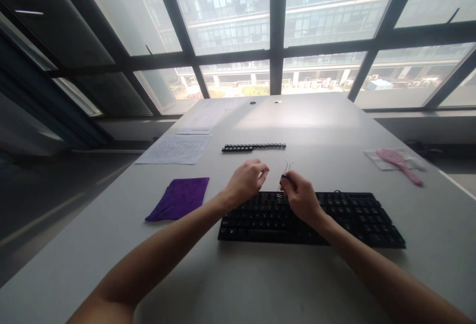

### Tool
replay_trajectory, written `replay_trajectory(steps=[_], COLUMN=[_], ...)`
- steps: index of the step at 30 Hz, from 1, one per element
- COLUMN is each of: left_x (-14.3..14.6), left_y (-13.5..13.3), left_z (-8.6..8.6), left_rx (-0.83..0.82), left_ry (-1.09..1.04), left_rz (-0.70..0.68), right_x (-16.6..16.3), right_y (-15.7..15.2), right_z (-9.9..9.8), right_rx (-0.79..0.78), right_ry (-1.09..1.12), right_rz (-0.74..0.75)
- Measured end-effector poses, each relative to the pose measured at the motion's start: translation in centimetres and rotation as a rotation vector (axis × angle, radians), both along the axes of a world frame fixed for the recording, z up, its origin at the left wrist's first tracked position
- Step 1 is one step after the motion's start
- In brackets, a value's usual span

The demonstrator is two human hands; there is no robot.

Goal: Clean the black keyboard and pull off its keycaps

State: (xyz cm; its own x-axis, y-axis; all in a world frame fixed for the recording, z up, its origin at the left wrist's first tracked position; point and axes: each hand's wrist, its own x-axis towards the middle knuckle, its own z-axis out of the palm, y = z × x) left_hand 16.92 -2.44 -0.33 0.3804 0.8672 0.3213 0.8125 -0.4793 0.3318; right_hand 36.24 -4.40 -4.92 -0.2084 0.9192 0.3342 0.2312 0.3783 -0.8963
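Observation:
A black full-size keyboard (260,235) lies on the desk in front of me, and keys look to be gone from its far rows. My right hand (303,197) is above its middle, with fingers closed round a wire keycap puller (284,179) that has a black grip. Thin metal prongs stick out of the puller at both ends, the lower ones close to the keys. To the left, my left hand (247,178) hovers over the keyboard's far edge, its fingers bent and slightly apart, with nothing visible between them. Beyond both hands, black keycaps (238,148) stand lined up in rows.
On the left lie a purple cloth pouch (180,197) and printed paper sheets (176,149). A pink hairbrush (396,158) rests partly on a clear plastic bag (375,160) at the right. The white desk (312,131) reaches to large windows (230,12).

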Motion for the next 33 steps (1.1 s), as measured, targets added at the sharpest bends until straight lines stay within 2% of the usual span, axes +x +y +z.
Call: replay_trajectory(steps=[3,6,14,19,22,33], left_x=[1.6,2.4,2.3,2.4,2.5,2.5], left_y=[-4.2,-6.0,-5.1,-5.7,-6.1,-4.9], left_z=[-0.2,-1.3,-4.0,-3.8,-3.5,-4.2], left_rx=[-0.088,-0.126,-0.076,-0.015,0.001,-0.108], left_ry=[-0.021,-0.098,-0.23,-0.18,-0.115,-0.068], left_rz=[0.006,0.004,0.007,-0.035,-0.043,-0.084], right_x=[0.2,0.2,0.4,0.9,1.3,1.7], right_y=[0.0,0.0,-0.5,-1.1,-1.5,-1.7], right_z=[-0.1,-0.2,-0.1,-0.3,-0.6,-1.0], right_rx=[0.049,0.064,0.159,0.26,0.3,0.346], right_ry=[-0.089,-0.135,-0.246,-0.332,-0.304,-0.256], right_rz=[0.018,0.026,0.146,0.185,0.169,0.11])
